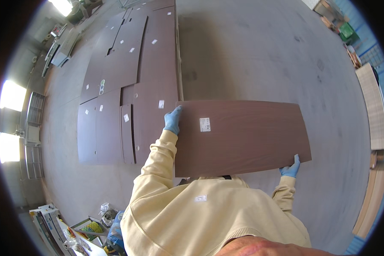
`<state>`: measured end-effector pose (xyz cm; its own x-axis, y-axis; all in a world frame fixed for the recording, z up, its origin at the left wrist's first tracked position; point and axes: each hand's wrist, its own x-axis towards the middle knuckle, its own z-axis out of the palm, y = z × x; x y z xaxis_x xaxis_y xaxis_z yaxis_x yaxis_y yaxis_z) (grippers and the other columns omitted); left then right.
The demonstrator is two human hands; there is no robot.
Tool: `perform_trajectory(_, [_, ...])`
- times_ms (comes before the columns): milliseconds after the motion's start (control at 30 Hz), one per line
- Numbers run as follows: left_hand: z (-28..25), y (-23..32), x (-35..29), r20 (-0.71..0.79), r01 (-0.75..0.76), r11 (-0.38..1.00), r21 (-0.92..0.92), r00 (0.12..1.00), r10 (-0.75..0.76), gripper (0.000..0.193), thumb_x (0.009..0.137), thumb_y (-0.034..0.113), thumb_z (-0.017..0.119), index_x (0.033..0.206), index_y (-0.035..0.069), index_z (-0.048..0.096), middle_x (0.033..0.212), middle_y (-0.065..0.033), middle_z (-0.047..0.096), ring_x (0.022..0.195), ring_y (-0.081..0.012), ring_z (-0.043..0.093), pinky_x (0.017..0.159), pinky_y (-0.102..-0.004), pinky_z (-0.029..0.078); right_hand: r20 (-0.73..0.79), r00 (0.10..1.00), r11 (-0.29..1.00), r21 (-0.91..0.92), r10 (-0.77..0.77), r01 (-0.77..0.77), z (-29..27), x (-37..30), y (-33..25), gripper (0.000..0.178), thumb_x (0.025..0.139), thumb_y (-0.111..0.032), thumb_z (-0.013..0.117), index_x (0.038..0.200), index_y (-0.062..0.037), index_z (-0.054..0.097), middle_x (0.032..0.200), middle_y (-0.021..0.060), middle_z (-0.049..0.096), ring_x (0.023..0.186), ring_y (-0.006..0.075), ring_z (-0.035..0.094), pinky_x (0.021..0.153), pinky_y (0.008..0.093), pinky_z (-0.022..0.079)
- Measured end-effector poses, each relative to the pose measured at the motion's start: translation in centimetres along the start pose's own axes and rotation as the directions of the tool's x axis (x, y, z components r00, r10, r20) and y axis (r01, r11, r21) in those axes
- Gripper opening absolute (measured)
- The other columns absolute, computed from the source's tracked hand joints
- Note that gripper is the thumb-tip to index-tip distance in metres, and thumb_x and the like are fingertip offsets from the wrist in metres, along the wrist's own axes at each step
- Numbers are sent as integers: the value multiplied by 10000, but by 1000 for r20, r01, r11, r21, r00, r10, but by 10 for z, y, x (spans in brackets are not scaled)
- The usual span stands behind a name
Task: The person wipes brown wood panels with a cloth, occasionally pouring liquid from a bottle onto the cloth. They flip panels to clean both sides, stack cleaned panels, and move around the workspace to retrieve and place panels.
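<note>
I carry a large dark brown wood-grain panel [243, 136] flat in front of my chest, with a small white sticker on its top face. My left hand [173, 120], in a blue glove, grips the panel's left edge near its far corner. My right hand [291, 168], also in a blue glove, holds the near right corner from below, with only the fingers showing. My cream sleeves and sweatshirt fill the lower middle of the picture. The panel hangs above a grey concrete floor [260, 59].
Several matching brown panels [132, 85] with white stickers lie flat on the floor to my left and ahead. Pale wooden boards [373, 111] are stacked at the right. Boxes and bags [94, 226] sit at lower left, shelving [32, 141] along the left wall.
</note>
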<state>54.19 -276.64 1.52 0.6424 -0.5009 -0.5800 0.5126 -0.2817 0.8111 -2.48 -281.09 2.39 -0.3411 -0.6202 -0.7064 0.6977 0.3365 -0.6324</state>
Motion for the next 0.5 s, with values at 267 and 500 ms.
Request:
perform_trajectory(267, [64,84,211,-216,-2,1000,-14,976,-1,609,854,336,826,1269,-73,648,1234,-160,659,1110,-257,620,994,-392,480,275,961,992,-125,36,-2,326,147,3,558,949,-359,647,1438,-122,518,1420,110,576,1274,334,561,1042,544,490])
perform_trajectory(500, [156,207,335,-328,6,995,-101,944,-39,662,813,360,851,1243,-101,651,1207,-164,660,1074,-254,611,977,-392,482,350,933,983,-182,89,-25,579,248,1,570,951,-393,644,1428,-108,514,1412,116,579,1282,326,563,1054,538,486])
